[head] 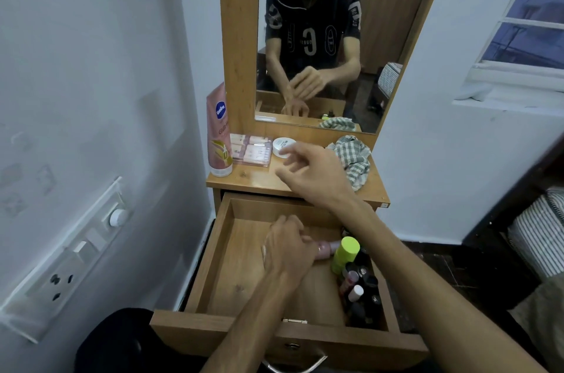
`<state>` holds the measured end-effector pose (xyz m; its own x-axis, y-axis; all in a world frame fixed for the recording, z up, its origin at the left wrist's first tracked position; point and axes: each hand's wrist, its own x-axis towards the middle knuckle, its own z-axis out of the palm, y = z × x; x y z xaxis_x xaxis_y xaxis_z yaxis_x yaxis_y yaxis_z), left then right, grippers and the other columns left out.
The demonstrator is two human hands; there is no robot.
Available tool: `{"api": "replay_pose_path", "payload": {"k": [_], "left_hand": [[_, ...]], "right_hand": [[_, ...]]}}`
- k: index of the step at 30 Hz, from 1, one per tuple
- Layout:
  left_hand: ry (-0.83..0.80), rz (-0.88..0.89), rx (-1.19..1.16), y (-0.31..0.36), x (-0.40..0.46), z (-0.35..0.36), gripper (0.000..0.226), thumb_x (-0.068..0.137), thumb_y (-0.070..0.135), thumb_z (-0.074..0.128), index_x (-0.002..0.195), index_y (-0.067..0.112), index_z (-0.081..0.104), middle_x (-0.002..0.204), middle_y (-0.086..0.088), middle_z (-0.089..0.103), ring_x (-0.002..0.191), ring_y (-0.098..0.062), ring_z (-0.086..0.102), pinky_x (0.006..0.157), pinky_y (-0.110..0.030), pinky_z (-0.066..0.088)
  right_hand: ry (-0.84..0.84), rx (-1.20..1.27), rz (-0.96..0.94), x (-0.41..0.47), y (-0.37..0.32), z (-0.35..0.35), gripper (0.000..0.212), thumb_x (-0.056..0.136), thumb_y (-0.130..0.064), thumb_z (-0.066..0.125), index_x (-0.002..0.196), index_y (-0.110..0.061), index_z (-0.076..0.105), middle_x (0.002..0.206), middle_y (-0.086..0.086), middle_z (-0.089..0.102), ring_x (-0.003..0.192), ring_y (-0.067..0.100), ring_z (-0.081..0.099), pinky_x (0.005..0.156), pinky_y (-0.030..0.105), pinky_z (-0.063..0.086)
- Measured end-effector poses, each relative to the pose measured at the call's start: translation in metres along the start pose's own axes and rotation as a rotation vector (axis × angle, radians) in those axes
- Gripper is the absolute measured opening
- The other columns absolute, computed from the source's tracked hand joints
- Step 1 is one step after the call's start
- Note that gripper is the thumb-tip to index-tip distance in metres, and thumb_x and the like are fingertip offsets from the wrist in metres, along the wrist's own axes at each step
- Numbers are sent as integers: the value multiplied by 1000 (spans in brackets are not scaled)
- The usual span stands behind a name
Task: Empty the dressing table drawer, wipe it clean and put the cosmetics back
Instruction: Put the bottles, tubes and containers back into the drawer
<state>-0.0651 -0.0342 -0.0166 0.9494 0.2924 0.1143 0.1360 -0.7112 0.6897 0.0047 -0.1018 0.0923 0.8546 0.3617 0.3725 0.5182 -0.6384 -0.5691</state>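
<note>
The drawer (213, 262) of the dressing table stands pulled out toward me, its metal handle (293, 365) at the near edge. Most of its wooden floor is bare; the remaining cosmetics (361, 290) are crowded along the right side, small dark bottles and caps with a lime-green bottle (345, 253) at their far end. My left hand (287, 250) is down inside the drawer, fingers curled around a pale pink bottle (326, 249) that lies just beside the green one. Beyond it, my right hand (314, 171) hangs over the tabletop (253, 180) with fingers spread and relaxed, holding nothing, its fingertips close to a round white jar (282, 145). To the left of the jar lies a clear box of pink tubes (251, 150), and past that a tall pink Vaseline tube (219, 134) stands on its cap. A green checked cloth (354, 159) is bunched on the right of the tabletop. Behind everything, the mirror (320, 37) reflects my arms.
</note>
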Motion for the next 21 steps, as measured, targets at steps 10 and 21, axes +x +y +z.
{"api": "replay_pose_path", "payload": {"k": [10,21], "left_hand": [[97,-72,-150,4,0,-11,9,89,20,63,97,20,61,105,1,60,101,-19,57,81,-29,43],[112,-147,-287,14,-7,-33,15,92,6,58,106,8,66,111,-6,62,106,-23,58,78,-23,34]], "right_hand": [[-131,221,62,68,-90,55,102,78,-53,87,158,-25,31,155,0,52,137,26,55,107,48,52],[-106,359,84,73,-71,61,69,82,-29,87,143,-13,57,127,6,74,106,17,72,95,40,62]]}}
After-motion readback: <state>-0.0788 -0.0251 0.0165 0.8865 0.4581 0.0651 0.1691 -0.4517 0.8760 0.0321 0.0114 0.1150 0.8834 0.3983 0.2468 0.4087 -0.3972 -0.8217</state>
